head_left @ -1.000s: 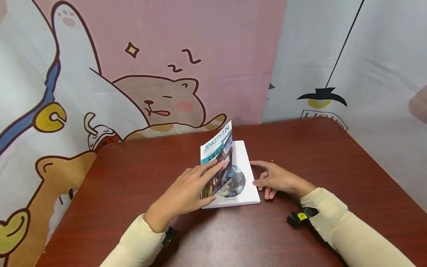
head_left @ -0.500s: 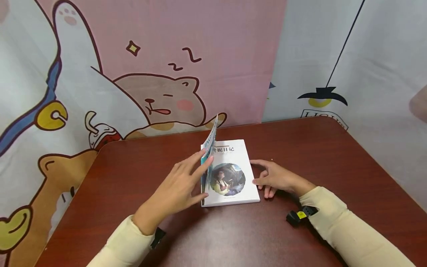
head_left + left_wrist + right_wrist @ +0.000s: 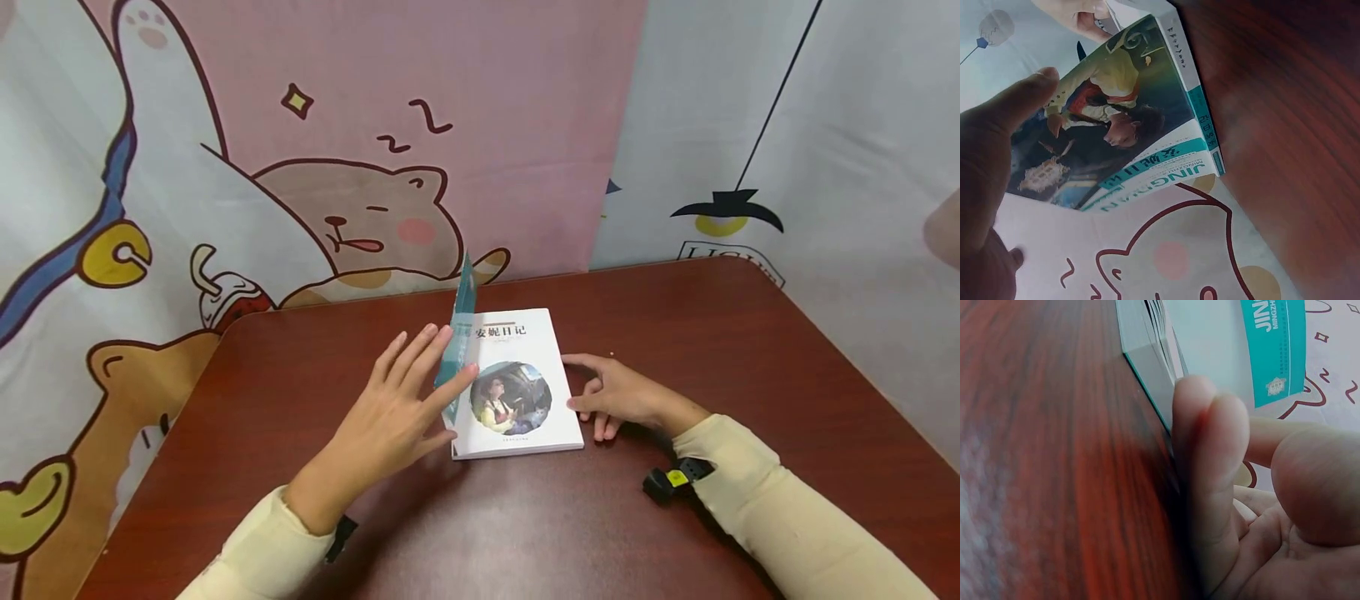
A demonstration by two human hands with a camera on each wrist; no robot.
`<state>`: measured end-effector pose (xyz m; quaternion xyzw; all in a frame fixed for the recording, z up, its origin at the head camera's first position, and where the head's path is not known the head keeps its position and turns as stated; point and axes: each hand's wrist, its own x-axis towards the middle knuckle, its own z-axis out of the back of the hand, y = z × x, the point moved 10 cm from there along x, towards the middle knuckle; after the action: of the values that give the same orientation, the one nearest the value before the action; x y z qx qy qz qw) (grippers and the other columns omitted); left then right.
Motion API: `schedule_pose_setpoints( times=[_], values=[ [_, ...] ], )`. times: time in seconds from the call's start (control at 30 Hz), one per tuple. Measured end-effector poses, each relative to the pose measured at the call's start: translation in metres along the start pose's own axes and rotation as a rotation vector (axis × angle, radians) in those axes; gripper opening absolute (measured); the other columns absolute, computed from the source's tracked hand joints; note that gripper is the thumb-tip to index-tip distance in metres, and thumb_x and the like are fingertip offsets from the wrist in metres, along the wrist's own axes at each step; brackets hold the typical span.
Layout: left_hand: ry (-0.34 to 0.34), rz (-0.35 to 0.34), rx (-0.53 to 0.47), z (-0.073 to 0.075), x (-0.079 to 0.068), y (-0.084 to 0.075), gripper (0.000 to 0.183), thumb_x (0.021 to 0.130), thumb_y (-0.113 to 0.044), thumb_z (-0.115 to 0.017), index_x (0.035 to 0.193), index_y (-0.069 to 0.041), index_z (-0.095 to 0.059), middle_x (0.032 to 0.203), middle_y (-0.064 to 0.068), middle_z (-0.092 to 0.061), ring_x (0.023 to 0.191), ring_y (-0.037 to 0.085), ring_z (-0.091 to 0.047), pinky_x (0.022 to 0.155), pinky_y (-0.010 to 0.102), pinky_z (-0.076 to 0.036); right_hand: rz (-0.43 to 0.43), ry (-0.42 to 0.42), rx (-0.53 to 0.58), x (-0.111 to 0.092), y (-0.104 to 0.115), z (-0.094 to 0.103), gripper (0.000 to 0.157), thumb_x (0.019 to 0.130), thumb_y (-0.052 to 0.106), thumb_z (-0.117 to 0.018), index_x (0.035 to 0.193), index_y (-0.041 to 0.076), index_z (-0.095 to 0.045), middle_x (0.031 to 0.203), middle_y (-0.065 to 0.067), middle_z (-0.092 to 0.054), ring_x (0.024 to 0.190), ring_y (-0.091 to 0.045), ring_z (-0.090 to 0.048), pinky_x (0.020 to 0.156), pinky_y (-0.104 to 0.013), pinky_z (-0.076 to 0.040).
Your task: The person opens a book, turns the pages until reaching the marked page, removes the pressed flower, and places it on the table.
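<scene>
A thin paperback book (image 3: 513, 400) lies on the table with its front cover (image 3: 461, 333) raised nearly upright on the left. Beneath the cover, a white title page with a round picture is exposed. My left hand (image 3: 393, 408) is spread by the cover's outer face, fingers mostly straight; whether they touch it I cannot tell. The left wrist view shows the illustrated cover (image 3: 1122, 106) and the teal-banded spine (image 3: 1200, 112). At the book's right edge, my right hand (image 3: 618, 398) touches with thumb and index finger set apart, its other fingers bent towards the tabletop.
The reddish-brown wooden table (image 3: 315, 375) extends around the book. Behind it hangs a cloth backdrop (image 3: 525, 125) with cartoon animals. Black straps with small devices (image 3: 675, 482) are worn at both wrists.
The front cover has swung leftward from leaning over the title page to nearly upright, uncovering the page. My left hand has moved left with its fingers spreading. The right hand has stayed put.
</scene>
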<state>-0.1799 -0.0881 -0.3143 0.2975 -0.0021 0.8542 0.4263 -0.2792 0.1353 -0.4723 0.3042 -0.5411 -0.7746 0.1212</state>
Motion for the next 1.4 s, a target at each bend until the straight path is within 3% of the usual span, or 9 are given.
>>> schedule_pose_setpoints(
  times=[0.1,0.3,0.47,0.67,1.03,1.17,1.27,1.4],
  values=[
    [0.004,-0.022,0.039,0.002,-0.001,-0.002,0.105,0.065,-0.047,-0.092,0.153,-0.027,-0.039,0.164,0.017,-0.025,0.152,0.037,-0.023,0.119,0.064,-0.019,-0.005,-0.002,-0.002,0.000,0.000,0.000,0.083,0.094,0.013,-0.070,0.159,0.011,-0.019,0.075,-0.013,-0.061,0.048,-0.018,-0.065,0.045,-0.033,-0.055],
    [0.080,-0.069,0.158,0.003,-0.003,-0.007,0.095,0.073,-0.053,-0.085,0.153,-0.029,-0.041,0.166,0.011,-0.023,0.153,0.036,-0.022,0.118,0.070,-0.012,-0.008,-0.009,-0.007,0.001,0.000,0.002,0.082,0.094,0.013,-0.069,0.159,0.011,-0.019,0.076,-0.013,-0.061,0.048,-0.018,-0.065,0.046,-0.035,-0.056],
    [0.091,-0.094,0.210,0.007,-0.003,-0.007,0.076,0.075,-0.055,-0.082,0.141,-0.026,-0.058,0.162,0.010,-0.034,0.153,0.032,-0.027,0.118,0.070,-0.012,-0.008,-0.008,-0.010,0.002,0.000,0.002,0.083,0.094,0.013,-0.070,0.159,0.011,-0.019,0.076,-0.014,-0.061,0.048,-0.019,-0.066,0.046,-0.036,-0.056],
    [0.048,-0.094,0.219,0.018,-0.007,-0.001,0.061,0.078,-0.055,-0.080,0.128,-0.021,-0.070,0.148,0.010,-0.055,0.146,0.031,-0.041,0.119,0.067,-0.016,-0.008,-0.011,-0.010,0.004,0.000,0.002,0.083,0.093,0.014,-0.070,0.159,0.012,-0.019,0.076,-0.013,-0.061,0.048,-0.019,-0.066,0.046,-0.036,-0.056],
    [0.009,-0.037,0.200,0.022,-0.029,0.013,0.057,0.074,-0.049,-0.085,0.120,-0.017,-0.074,0.133,0.011,-0.066,0.135,0.032,-0.053,0.119,0.064,-0.022,-0.006,-0.001,-0.001,0.004,-0.001,0.002,0.084,0.093,0.015,-0.070,0.159,0.012,-0.019,0.076,-0.013,-0.061,0.049,-0.019,-0.066,0.047,-0.036,-0.056],
    [0.028,-0.024,0.194,0.020,-0.038,0.018,0.056,0.074,-0.047,-0.085,0.119,-0.016,-0.074,0.130,0.011,-0.068,0.133,0.034,-0.053,0.119,0.063,-0.022,-0.018,-0.001,0.018,0.003,-0.003,0.001,0.084,0.093,0.014,-0.071,0.159,0.012,-0.018,0.076,-0.013,-0.061,0.049,-0.019,-0.066,0.047,-0.036,-0.056],
    [0.056,-0.011,0.189,0.017,-0.045,0.022,0.051,0.081,-0.047,-0.079,0.119,-0.015,-0.074,0.129,0.011,-0.068,0.132,0.034,-0.054,0.119,0.063,-0.021,-0.015,-0.002,0.022,0.003,-0.003,0.002,0.084,0.093,0.014,-0.070,0.159,0.012,-0.018,0.076,-0.013,-0.061,0.049,-0.019,-0.066,0.047,-0.036,-0.056],
    [0.098,0.010,0.179,0.012,-0.057,0.030,0.047,0.093,-0.052,-0.061,0.118,-0.014,-0.074,0.127,0.011,-0.069,0.130,0.034,-0.056,0.119,0.061,-0.024,-0.008,-0.002,0.019,0.003,-0.003,0.002,0.084,0.093,0.014,-0.070,0.159,0.012,-0.018,0.076,-0.014,-0.061,0.049,-0.019,-0.066,0.047,-0.037,-0.056]
  ],
)
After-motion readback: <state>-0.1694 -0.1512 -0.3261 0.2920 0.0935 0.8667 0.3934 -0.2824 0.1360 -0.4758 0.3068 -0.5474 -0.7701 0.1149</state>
